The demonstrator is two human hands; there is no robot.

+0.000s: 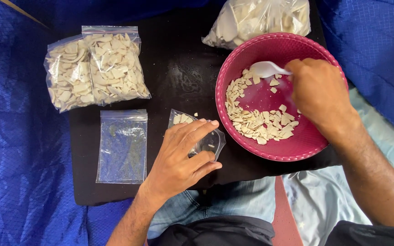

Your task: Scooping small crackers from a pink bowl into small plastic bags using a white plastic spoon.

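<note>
- Hands at work over a black bench (178, 77) laid on blue quilted cloth (19, 159).
- Left hand (183, 157) at 6 o'clock, fingers curled around a small clear zip bag (208, 139), holding its mouth open; a few pale chips lie inside.
- Right hand (318, 91) at 3 o'clock, closed on the handle of a white scoop (267, 69), whose bowl rests among pale chips (261, 123) in a pink round basin (233, 64).
- Empty flat zip bag (121, 146) at 8 o'clock of the left hand.
- Two filled zip bags (94, 68) at 10 o'clock.
- Large clear bag of chips (256, 18) at 12 o'clock, touching the basin's rim.
</note>
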